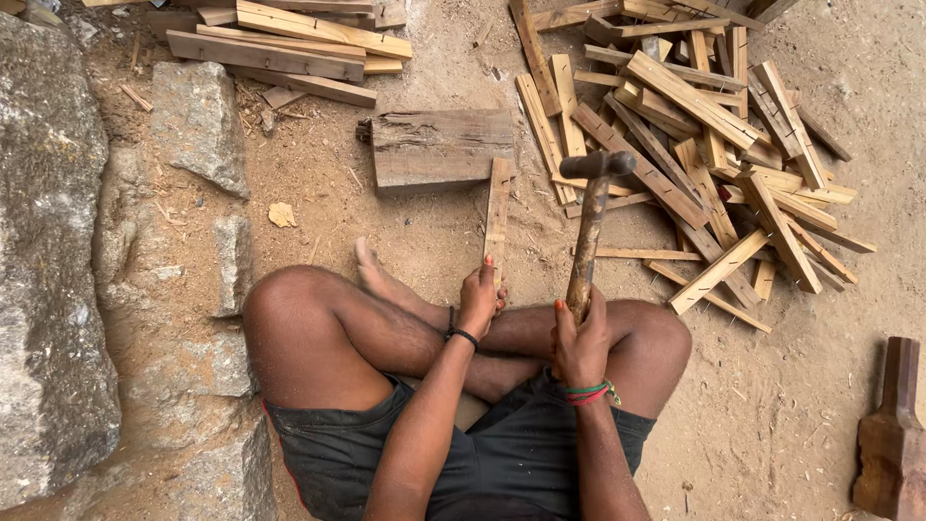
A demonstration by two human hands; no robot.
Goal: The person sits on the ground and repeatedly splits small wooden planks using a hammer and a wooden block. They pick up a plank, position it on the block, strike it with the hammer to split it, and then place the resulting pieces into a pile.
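The thin wood strip [498, 217] stands up on the dirt, its top end leaning on the thick wooden block [439, 147], and the left hand [479, 301] is wrapped tight around its bottom end. The right hand [579, 340] squeezes the handle of the raised hammer [590, 232], whose head is just right of the strip's top. It looks best to hold the strip steady, keep fingers low, and hit straight down.

Narrow pale wooden slat [497, 217], stood lengthwise on sandy ground, far end resting against a thick weathered wooden block [439, 147], near end gripped from below. Long-handled hammer with dark metal head [590, 227], raised upright, worn wooden handle held at its base.
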